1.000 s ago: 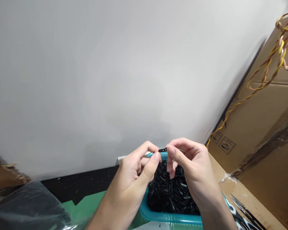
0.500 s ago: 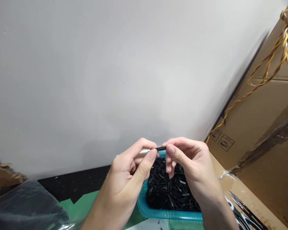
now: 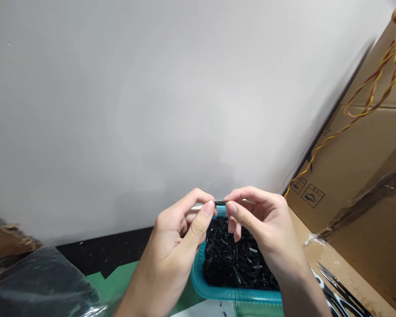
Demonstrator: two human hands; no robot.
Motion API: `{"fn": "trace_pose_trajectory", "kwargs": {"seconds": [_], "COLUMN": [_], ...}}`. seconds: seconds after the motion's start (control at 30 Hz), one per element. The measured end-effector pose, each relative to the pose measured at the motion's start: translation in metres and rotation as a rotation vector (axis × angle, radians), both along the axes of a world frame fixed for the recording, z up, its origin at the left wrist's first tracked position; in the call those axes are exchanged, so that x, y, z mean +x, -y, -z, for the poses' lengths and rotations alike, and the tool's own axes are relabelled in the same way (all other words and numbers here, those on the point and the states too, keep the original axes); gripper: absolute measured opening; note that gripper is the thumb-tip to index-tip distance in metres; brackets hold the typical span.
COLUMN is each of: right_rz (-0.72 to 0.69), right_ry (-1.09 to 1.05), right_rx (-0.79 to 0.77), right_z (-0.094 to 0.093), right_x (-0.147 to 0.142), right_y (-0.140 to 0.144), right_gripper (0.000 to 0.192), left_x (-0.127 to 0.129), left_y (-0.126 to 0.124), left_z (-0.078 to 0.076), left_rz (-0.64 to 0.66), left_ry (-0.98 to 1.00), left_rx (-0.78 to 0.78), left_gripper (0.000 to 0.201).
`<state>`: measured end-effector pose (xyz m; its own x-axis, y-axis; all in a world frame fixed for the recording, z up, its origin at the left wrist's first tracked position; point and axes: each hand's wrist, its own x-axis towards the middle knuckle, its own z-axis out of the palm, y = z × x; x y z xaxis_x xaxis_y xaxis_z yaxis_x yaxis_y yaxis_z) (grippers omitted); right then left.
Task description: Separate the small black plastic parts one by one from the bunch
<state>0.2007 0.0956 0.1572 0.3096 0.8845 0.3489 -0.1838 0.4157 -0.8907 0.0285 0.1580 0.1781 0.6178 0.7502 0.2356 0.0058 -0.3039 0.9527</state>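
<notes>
Spanning both hands' fingertips [image 3: 209, 208]: black piece [image 3: 220, 203].

I count two hands [image 3: 174, 246], one teal tray [image 3: 218, 293] of countless black parts [image 3: 234, 259], one pair of scissors [image 3: 336, 290].

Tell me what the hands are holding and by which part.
A small black piece, pinched at its two ends: left hand on the left end, right hand on the right, above the blue tray.
</notes>
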Motion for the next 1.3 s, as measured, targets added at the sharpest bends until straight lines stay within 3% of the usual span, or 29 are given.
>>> {"fn": "trace_pose_trajectory", "kwargs": {"seconds": [1.1, 1.3], "right_rz": [-0.012, 0.000], "right_ry": [0.007, 0.092], "right_rx": [-0.015, -0.031], "right_z": [0.0000, 0.0009], "right_x": [-0.0038, -0.0049], "right_y": [0.0020, 0.0015], "right_gripper": [0.007, 0.022], "left_x": [-0.0021, -0.0038], "left_y": [-0.0022, -0.0039], "left_z": [0.0042, 0.0066], "left_rz": [0.003, 0.006], "left_ry": [-0.031, -0.047], "left_rx": [0.004, -0.009], "left_gripper": [0.042, 0.049]}}
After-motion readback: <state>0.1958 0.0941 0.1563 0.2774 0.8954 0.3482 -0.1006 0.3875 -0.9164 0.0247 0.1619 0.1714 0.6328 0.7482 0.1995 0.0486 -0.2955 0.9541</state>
